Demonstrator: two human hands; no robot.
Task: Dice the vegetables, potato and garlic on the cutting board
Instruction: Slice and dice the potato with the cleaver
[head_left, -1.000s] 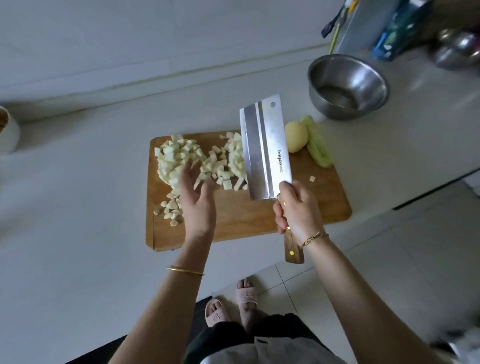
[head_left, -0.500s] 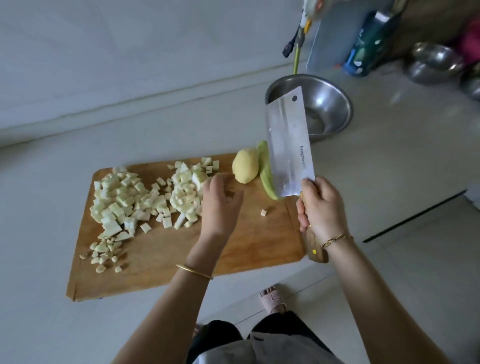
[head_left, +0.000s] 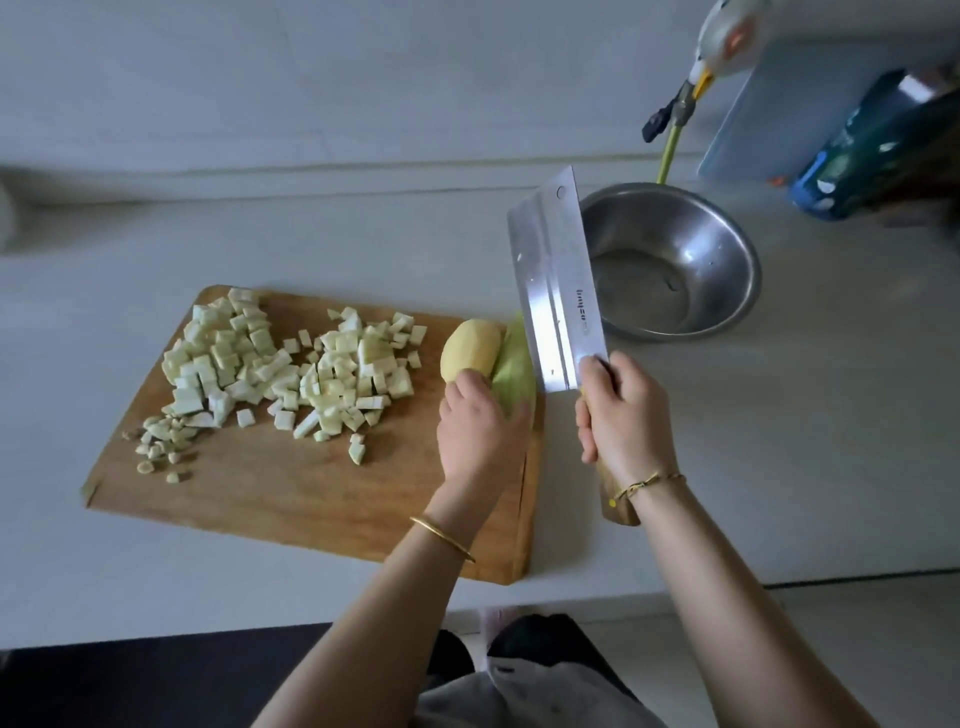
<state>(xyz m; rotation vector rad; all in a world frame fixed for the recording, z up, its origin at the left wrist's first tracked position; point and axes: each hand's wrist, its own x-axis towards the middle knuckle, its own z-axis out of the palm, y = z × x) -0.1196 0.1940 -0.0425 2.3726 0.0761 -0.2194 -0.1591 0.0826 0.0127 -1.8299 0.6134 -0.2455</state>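
Potato (head_left: 470, 349) lies on board (head_left: 291, 493) just beyond left hand (head_left: 480, 426), touching green veg (head_left: 517, 358); fingers (head_left: 464, 388) curl over both near ends, can't tell which it holds. Right hand (head_left: 621, 410) grips cleaver (head_left: 556, 280) handle, blade raised. Next, prob.: pull potato clear, steady it, then cut.

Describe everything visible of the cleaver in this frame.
The cleaver has a broad rectangular steel blade with a lengthwise groove, dark lettering and a hole near its far corner, plus a wooden handle. The right hand grips the handle below the blade, holding it raised, flat face toward the camera, tip pointing away. It hangs over the right edge of the cutting board, partly hiding the green vegetable and the steel bowl. Only the hand visibly touches it.
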